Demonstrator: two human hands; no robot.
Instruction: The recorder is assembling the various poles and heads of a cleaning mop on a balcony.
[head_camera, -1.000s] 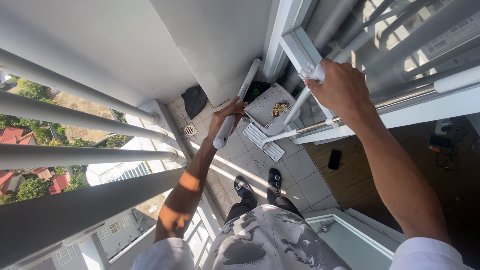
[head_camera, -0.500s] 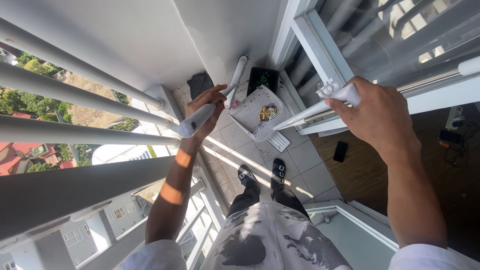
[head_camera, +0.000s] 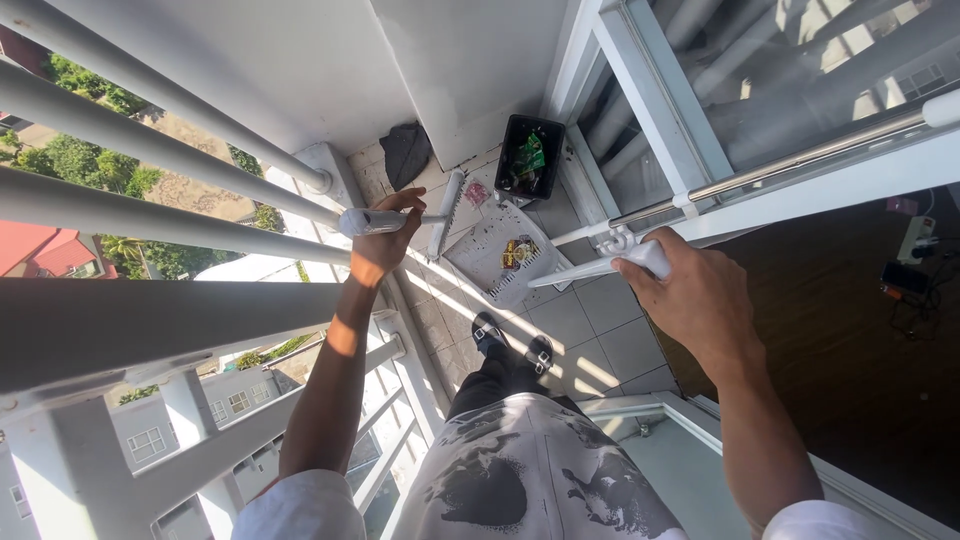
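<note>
On a narrow tiled balcony seen from straight above, three thick pale railing bars (head_camera: 150, 150) run across the left side, with trees and red roofs far below beyond them. The left hand (head_camera: 385, 240) reaches out beside the bars, its grip wrapped fully round the white handle (head_camera: 365, 221) of a brush, whose long white head (head_camera: 445, 212) hangs past the fingers and points down toward the floor. Under that hand, in the far corner of the floor, lies one dark crumpled cloth (head_camera: 405, 152) against the white wall. Just right of it stands one black rectangular bin (head_camera: 530, 157) holding green and mixed-coloured packets, too small to tell apart. Nearer, one white flat tray (head_camera: 505, 255) with a slatted edge lies on the tiles, carrying one small yellow and green packet near its middle; a small pinkish scrap lies between the tray and the bin. The person's two feet in dark strapped sandals (head_camera: 512, 345) stand on the tiles below the tray. To the right, the right hand (head_camera: 695, 295) has its grip shut round the end of a white bar (head_camera: 610, 268) of a folding rack, which juts out from the white door frame (head_camera: 650, 110) and crosses above the tray. One shiny metal rail (head_camera: 800, 160) runs along the glass behind it. At far right, on dark indoor flooring, sits a white plug strip (head_camera: 915, 238) with tangled cables.
</note>
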